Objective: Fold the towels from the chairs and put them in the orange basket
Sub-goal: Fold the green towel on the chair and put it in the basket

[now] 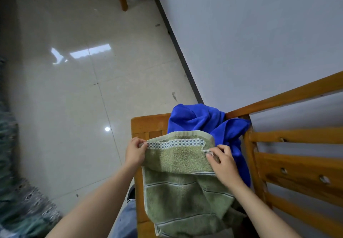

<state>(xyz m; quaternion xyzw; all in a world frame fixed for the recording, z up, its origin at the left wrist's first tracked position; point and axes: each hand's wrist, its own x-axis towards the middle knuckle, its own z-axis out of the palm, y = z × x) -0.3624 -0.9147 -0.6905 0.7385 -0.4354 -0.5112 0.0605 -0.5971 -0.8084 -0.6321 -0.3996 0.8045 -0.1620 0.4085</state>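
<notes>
Both hands, left [135,151] and right [223,161], pinch the checker-banded green towel [178,189], half folded.

Your view is soft daylight, rather dim, no hard shadows. Glossy floor [78,93] gives you glare: bright window reflection in upper left part, small round light spot lower down. Wall [259,33] looks flat grey-blue, evenly lit. Strong wide-angle distortion bends chair rails [289,93] and wall line. Patterned fabric [16,191] at left edge is smeared by blur. Top corners go dark. Green towel [178,163] pile is sharp enough; whole picture slightly soft.
</notes>
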